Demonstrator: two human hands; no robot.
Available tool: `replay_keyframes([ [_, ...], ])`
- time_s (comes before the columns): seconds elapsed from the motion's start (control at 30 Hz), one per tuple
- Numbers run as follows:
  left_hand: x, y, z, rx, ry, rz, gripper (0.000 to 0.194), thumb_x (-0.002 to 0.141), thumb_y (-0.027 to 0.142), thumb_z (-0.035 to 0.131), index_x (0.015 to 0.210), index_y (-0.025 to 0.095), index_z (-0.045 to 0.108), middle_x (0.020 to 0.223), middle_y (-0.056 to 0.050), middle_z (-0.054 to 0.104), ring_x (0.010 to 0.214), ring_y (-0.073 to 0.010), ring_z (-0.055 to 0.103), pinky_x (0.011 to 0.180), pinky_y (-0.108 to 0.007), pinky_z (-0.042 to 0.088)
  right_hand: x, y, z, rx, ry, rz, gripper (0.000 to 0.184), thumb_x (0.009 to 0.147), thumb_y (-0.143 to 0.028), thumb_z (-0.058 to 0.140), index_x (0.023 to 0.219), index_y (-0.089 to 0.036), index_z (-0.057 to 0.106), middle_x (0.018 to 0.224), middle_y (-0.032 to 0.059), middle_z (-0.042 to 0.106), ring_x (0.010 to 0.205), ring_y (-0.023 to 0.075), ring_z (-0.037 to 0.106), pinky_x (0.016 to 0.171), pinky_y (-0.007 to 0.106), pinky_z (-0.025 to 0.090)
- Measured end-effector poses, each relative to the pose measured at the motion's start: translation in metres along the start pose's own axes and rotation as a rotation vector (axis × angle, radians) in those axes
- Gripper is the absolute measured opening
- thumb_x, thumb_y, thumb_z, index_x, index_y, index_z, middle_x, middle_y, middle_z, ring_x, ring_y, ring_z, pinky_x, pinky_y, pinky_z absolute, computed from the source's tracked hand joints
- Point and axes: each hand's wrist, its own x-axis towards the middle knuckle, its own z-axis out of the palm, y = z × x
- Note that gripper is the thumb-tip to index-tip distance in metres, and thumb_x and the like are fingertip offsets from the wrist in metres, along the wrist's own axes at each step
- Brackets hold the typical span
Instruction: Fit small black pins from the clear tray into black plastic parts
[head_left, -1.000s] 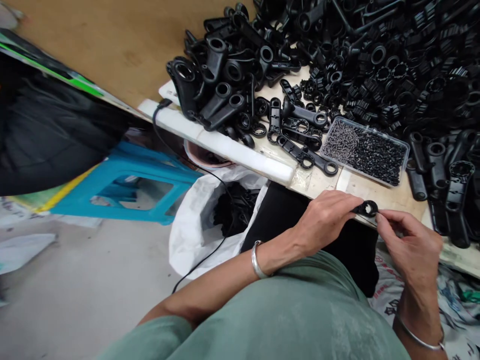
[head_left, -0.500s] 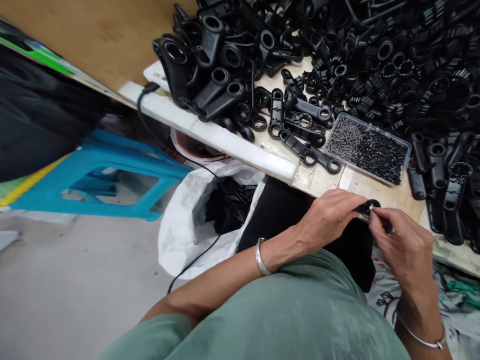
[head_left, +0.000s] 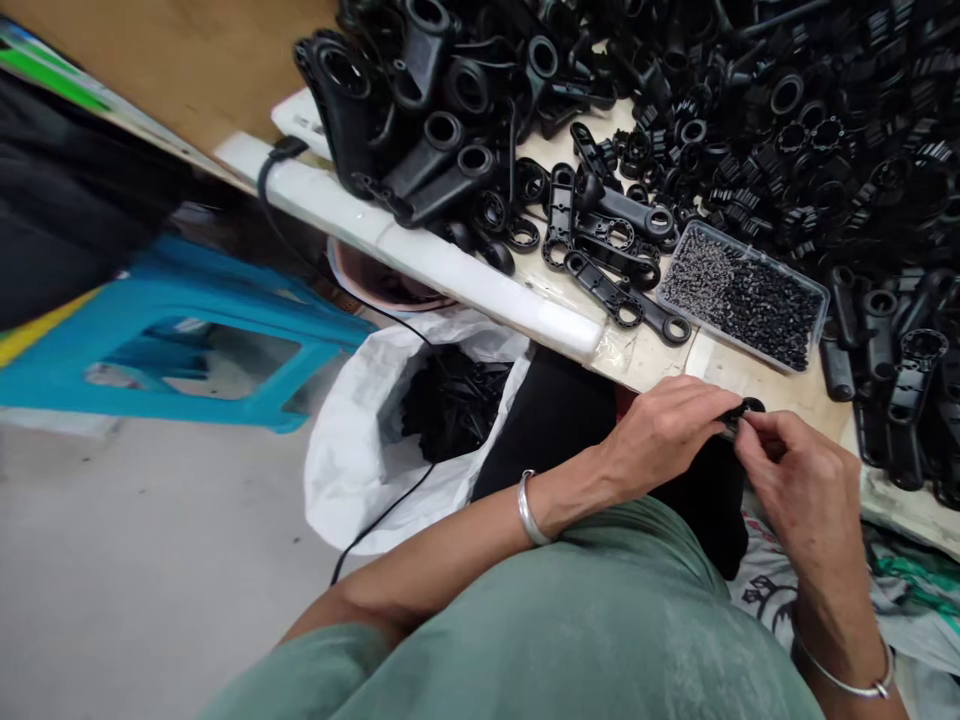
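While my left hand [head_left: 664,435] keeps its thumb and fingers closed on a small black part [head_left: 753,405], my right hand [head_left: 806,490] brings its thumb and forefinger in over the ring end. That is the latest change: half a second ago a pale speck shows beside those fingertips, and now they cover most of the ring. For the work in hand, it means both hands meet on the one part, with hardly any gap between them. My right fingertips are pinched together and touching the part; since they block the view, I can't tell whether something tiny is caught between them too. The part sits at the near edge of the table [head_left: 806,395], on the near side of the clear box [head_left: 820,325] with its gray pieces [head_left: 697,270] and black pieces [head_left: 776,308].

Set against the frame a second back, where the ring's hole shows plainly, only its far rim is visible now, and the part looks tipped. My right hand has come closer to my left. The blue stool [head_left: 247,408] at the left stands further left in view, probably because my head turns. The loose black arms [head_left: 442,150] at the far left and the white sack [head_left: 337,470] below the table seem otherwise as they were.
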Motion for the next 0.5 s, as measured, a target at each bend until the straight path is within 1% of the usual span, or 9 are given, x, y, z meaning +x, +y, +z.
replay_keyframes([
  [0.1,0.0,-0.001,0.0,-0.002,0.006,0.039,0.011,0.097,0.011,0.055,0.105,0.01,0.063,0.096,-0.008,0.074,0.093,-0.0152,0.07,0.089,-0.029,0.058,-0.002,-0.001,0.001,0.034,0.016,0.093,0.023,0.09,-0.032,0.057,0.082,-0.017,0.071,0.07,0.0052,0.072,0.06,0.0178,0.066,0.06,0.028,0.045],
  [0.2,-0.001,-0.002,0.0,0.033,-0.006,0.074,0.016,0.1,0.012,0.049,0.103,0.012,0.064,0.1,-0.007,0.073,0.094,-0.0143,0.067,0.089,-0.029,0.057,-0.001,-0.001,-0.001,0.235,-0.047,0.225,0.026,0.087,-0.039,0.06,0.084,-0.017,0.074,0.073,0.0051,0.073,0.06,0.0165,0.066,0.062,0.028,0.048],
  [0.27,-0.001,-0.002,-0.001,0.076,-0.032,0.078,0.024,0.102,0.014,0.043,0.101,0.013,0.066,0.1,-0.007,0.072,0.093,-0.0141,0.065,0.088,-0.028,0.055,0.0,0.0,-0.004,0.42,-0.113,0.352,0.029,0.084,-0.044,0.063,0.086,-0.017,0.075,0.068,0.0033,0.071,0.054,0.0138,0.061,0.055,0.026,0.047],
  [0.37,-0.001,0.0,-0.003,0.153,-0.1,0.077,0.035,0.104,0.015,0.035,0.097,0.014,0.069,0.102,-0.008,0.069,0.092,-0.0155,0.062,0.088,-0.028,0.053,0.004,0.0,-0.007,0.618,-0.16,0.514,0.03,0.077,-0.046,0.068,0.081,-0.017,0.075,0.054,-0.0009,0.061,0.044,0.0103,0.05,0.042,0.022,0.04],
  [0.43,-0.001,0.002,-0.004,0.185,-0.142,0.084,0.037,0.104,0.016,0.034,0.096,0.014,0.07,0.104,-0.009,0.068,0.092,-0.0167,0.061,0.088,-0.029,0.052,0.007,0.001,-0.008,0.691,-0.172,0.563,0.03,0.074,-0.045,0.07,0.079,-0.016,0.074,0.052,-0.0019,0.058,0.043,0.009,0.048,0.039,0.02,0.038],
  [0.5,-0.002,0.002,-0.004,0.196,-0.162,0.085,0.038,0.104,0.015,0.034,0.098,0.013,0.071,0.105,-0.01,0.067,0.093,-0.0175,0.06,0.088,-0.03,0.051,0.01,0.003,-0.007,0.745,-0.194,0.584,0.03,0.072,-0.045,0.072,0.079,-0.016,0.073,0.054,-0.0014,0.059,0.043,0.0085,0.049,0.04,0.019,0.04],
])
